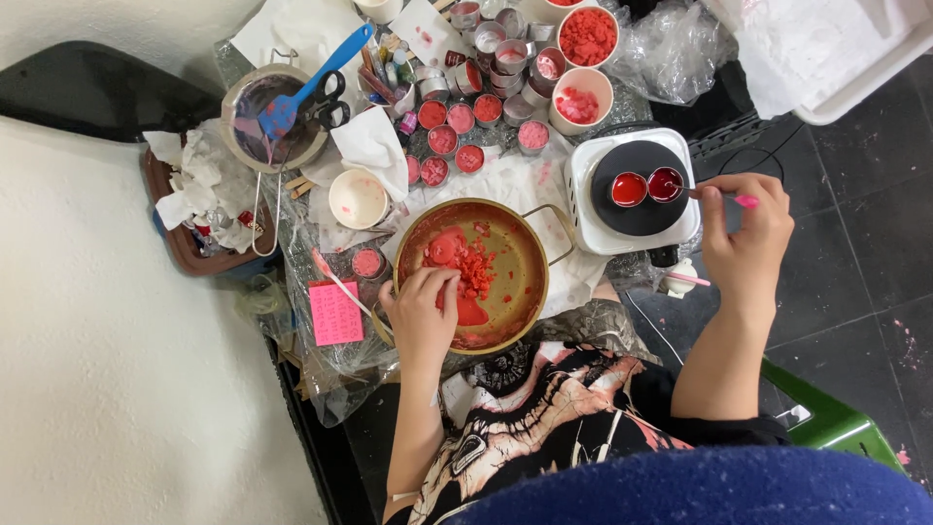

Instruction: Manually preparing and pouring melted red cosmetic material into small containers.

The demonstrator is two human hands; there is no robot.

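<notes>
Right hand (743, 228): fingers pinched shut on a thin pink-handled stirrer (724, 194), its tip reaching into the darker of two small tins (666, 184). That tin and its neighbour (629, 189) at 9 o'clock both hold glossy red liquid. They sit touching on the black plate of a white hotplate (680, 233).

Left hand (420, 311): fingers curled down inside a brass-coloured pot (533, 292), closed on red chunks (471, 267); how firm the grip is cannot be told. The pot holds a heap of red crumbs at centre and smears of melted red on its floor. It stands at 8 o'clock from the hotplate, just beside it.

Surroundings, from the pot: at 12 o'clock, a cluster of small metal tins (457, 122) filled with set pink and red wax. At 1 o'clock, two white cups (581, 100) with red flakes, one brimful. At 10 o'clock, a white cup (358, 198), pale inside. Further at 10 o'clock, a metal pot (243, 102) with a blue spatula (311, 83) and black scissors (332, 102) lying across it. At 8 o'clock, a pink note pad (336, 313).
</notes>
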